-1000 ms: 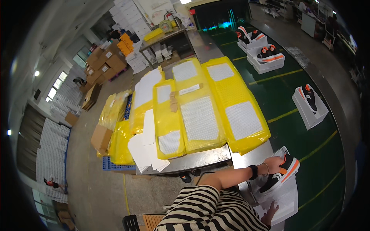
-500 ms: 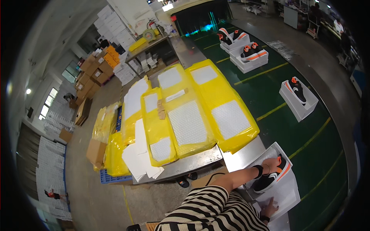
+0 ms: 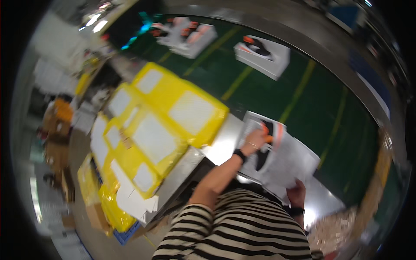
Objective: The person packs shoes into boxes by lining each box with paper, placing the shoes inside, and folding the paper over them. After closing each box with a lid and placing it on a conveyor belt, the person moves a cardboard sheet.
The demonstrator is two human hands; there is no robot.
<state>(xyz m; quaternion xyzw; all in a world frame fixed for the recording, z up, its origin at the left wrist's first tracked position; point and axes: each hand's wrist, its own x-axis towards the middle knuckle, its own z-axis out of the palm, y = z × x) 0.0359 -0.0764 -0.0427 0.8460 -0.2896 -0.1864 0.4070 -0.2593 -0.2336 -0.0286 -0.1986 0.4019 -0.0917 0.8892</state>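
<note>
Where table meets belt, left hand [image 3: 256, 139] seemingly gripping shoe [image 3: 265, 145]

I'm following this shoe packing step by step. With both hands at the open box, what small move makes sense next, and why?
Probably settle the shoe down into the box with the left hand, which rests on its orange end. The right hand grips the white paper at the near edge, and that paper lies loose around the shoe, so it likely folds over after. The picture is blurred, so this is tentative.
</note>
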